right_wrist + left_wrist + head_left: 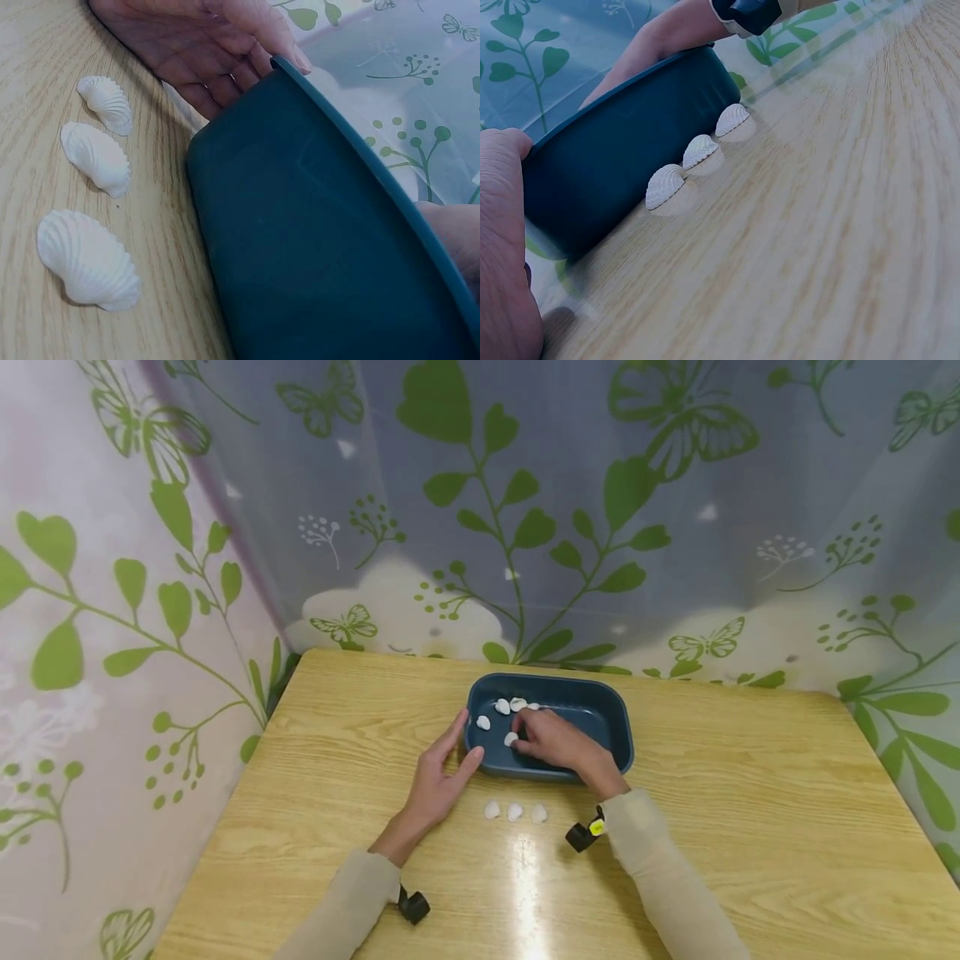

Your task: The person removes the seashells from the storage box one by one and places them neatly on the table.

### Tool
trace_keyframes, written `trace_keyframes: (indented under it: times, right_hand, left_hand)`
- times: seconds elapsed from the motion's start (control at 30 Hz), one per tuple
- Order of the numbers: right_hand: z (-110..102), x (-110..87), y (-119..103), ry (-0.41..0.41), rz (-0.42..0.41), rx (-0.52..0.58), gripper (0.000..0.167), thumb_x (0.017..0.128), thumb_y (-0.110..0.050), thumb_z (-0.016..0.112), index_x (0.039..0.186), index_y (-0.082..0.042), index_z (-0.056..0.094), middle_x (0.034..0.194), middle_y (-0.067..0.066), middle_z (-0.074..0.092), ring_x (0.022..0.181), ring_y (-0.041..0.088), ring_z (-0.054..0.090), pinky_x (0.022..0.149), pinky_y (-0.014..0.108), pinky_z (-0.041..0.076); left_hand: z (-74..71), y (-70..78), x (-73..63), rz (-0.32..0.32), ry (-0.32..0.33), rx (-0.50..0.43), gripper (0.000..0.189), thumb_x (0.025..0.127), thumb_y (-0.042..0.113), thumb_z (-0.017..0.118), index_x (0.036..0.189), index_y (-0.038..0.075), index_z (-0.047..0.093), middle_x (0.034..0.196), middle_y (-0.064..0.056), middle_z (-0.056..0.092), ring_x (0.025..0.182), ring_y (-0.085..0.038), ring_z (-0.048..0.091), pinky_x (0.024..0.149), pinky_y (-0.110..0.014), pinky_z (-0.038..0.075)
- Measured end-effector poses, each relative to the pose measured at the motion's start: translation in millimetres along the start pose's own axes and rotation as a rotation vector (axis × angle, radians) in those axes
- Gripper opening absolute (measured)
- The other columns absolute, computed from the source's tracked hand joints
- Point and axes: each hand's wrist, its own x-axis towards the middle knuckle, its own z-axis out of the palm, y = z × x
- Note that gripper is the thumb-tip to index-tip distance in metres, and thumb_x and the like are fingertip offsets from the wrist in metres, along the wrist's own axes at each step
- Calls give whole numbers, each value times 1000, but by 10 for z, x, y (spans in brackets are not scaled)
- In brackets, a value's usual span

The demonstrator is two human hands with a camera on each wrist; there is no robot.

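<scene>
A dark blue plastic tub (555, 772) stands on the table. My left hand (438, 781) is at its left end, fingers extended along the outside, thumb at the near left corner by the rim. The right hand (558, 742) reaches into the tub and pinches a white seashell (511, 739) between thumb and fingertips. Several other white shells (502, 706) lie in the tub's left half. On the table before the tub, three ribbed seashells (514, 812) form a row, seen closer in the right wrist view as shells (88, 259). The tub's wall hides the right fingers in both wrist views.
The wooden table (750, 793) extends to both sides of the tub. A patterned curtain (360, 568) hangs behind the table and along its left side. Black wrist cameras (413, 907) jut from both sleeves near the tabletop.
</scene>
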Motion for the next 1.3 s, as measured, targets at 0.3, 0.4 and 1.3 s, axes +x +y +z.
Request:
trace_keyframes:
  times: [0.3, 0.4, 1.3]
  right_hand:
    - [-86, -103, -50, 21, 5, -4, 20, 101, -19, 70, 113, -4, 66, 69, -2, 54, 58, 10, 48, 55, 26, 41]
    - [-121, -179, -100, 30, 1, -14, 19, 102, -20, 70, 113, -5, 66, 68, -3, 53, 57, 10, 47, 53, 25, 40]
    - [-176, -1002, -406, 104, -83, -35, 21, 102, -16, 71, 119, -7, 63, 65, -12, 40, 52, 0, 32, 49, 19, 30]
  left_hand:
    - [-22, -14, -9, -30, -30, 2, 64, 107, 27, 62, 164, 14, 35, 167, 5, 34, 155, -14, 30, 128, -34, 25]
    - [-18, -7, -12, -24, -25, -1, 63, 107, 25, 63, 163, 13, 36, 167, 4, 35, 155, -15, 31, 128, -34, 26]
    - [-8, 20, -14, -3, -8, -3, 63, 105, 14, 64, 162, 7, 37, 166, -9, 36, 154, -24, 32, 127, -38, 26]
